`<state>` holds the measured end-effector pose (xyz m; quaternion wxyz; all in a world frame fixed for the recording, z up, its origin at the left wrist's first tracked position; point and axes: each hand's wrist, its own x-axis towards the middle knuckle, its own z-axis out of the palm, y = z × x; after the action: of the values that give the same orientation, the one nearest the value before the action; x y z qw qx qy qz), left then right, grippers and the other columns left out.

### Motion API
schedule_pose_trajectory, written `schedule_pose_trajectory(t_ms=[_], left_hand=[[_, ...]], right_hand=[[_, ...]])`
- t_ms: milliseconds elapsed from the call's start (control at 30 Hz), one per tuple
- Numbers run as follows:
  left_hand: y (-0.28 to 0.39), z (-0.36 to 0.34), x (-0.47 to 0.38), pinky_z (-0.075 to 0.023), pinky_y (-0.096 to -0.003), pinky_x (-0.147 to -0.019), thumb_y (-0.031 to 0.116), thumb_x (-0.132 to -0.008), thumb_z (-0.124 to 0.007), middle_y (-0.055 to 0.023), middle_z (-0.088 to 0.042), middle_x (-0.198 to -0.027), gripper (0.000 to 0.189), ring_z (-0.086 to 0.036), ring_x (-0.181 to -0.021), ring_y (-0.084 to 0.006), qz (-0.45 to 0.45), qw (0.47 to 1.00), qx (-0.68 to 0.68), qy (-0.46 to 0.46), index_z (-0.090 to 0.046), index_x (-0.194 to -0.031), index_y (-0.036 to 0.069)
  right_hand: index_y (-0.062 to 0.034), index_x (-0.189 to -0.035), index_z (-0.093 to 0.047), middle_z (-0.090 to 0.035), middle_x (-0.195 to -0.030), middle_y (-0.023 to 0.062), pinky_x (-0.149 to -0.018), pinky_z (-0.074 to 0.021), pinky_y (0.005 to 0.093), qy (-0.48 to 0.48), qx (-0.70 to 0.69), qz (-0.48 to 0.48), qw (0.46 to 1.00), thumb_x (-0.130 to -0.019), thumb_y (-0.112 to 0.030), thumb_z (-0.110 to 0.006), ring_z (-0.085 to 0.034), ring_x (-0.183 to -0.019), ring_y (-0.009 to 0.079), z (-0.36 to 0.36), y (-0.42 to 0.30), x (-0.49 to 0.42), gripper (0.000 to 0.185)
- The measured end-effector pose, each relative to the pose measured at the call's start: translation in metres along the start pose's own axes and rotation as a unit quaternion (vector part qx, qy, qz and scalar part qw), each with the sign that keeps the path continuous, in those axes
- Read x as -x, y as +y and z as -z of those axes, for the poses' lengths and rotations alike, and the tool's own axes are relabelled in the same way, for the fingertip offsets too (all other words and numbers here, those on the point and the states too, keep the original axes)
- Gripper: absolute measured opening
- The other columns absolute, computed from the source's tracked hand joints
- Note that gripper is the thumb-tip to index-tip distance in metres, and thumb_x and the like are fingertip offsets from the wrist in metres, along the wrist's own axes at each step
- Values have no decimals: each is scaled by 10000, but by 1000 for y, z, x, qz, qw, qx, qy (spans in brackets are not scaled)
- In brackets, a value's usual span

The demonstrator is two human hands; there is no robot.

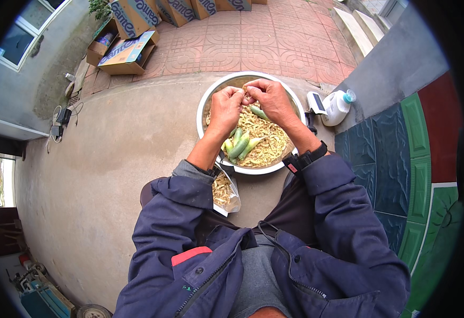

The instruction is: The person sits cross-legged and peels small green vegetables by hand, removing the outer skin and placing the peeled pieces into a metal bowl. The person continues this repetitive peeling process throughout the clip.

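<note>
Above the far half of a wide metal basin [201,119], my left hand [225,109] and my right hand [273,101] meet at the fingertips. Between them they pinch a small brownish piece [244,87], mostly covered by the fingers. Yellowish dried strips [273,145] fill the basin's bottom. Several pale-green tapered vegetables [240,148], like green radishes, lie in a bunch on the near left of the strips. Another green vegetable [259,112] is partly hidden under my right hand. Below my left wrist, an open plastic bag [234,200] holds similar strips.
A scale's display [316,102] and a white jug with a blue cap [335,108] stand right of the basin by the wall. Cardboard boxes [126,53] sit at the far left on red paving. Power adapters with cables [63,116] hang at the left wall.
</note>
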<state>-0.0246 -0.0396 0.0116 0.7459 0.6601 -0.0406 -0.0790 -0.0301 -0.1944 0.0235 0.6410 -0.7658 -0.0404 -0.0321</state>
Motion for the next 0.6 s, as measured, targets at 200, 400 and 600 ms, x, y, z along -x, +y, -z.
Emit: schedule_pose_trajectory(t_ms=[200, 400, 600], left_hand=[[-8, -1, -6, -411, -206, -524, 151, -979, -619, -1, -641, -712, 183, -520, -588, -47, -34, 995, -90, -8, -676, -886, 5], [-15, -1, -10, -410, -214, -538, 177, -990, -609, -1, -638, -717, 213, -519, -595, -52, -34, 993, -113, -11, -669, -874, 9], [-15, 3, -11, -420, -233, -563, 187, -1000, -594, -9, -642, -717, 230, -527, -613, -63, -20, 995, -97, -11, -666, -869, 13]], right_hand=[[9, -991, -733, -728, -802, 69, -678, -526, 282, 31, 176, 70, 981, -883, -166, -692, -653, -713, 124, 6, 2, 0, 209], [18, -913, -705, -713, -773, 69, -665, -531, 287, 83, 236, 75, 965, -882, -183, -670, -647, -696, 125, 8, 2, 0, 207], [22, -907, -695, -682, -716, 62, -625, -525, 282, 54, -9, -6, 998, -924, -219, -648, -647, -675, 113, 14, -2, -4, 245]])
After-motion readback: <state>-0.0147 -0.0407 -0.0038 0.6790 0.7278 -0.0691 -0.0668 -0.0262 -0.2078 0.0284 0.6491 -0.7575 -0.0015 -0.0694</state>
